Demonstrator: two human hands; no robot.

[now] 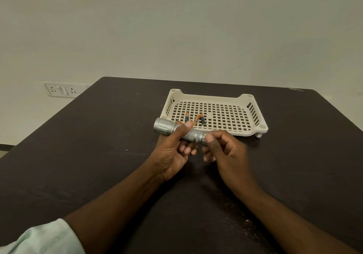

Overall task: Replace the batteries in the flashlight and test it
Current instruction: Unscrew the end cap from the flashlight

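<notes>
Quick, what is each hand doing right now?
Left hand: closed around the flashlight, holding its body.
Right hand: fingers pinching the flashlight's tail end.

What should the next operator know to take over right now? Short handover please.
Left hand: grips the silver flashlight around its barrel, held above the dark table, head pointing left.
Right hand: pinches the flashlight's tail cap.
Three batteries lie in the cream tray just behind.
Done: flashlight picked up; cap looks seated, can't tell whether it is coming off or going on, or whether the tray batteries are new or used.
Left: confirm that, finish the swap, test the light.
</notes>
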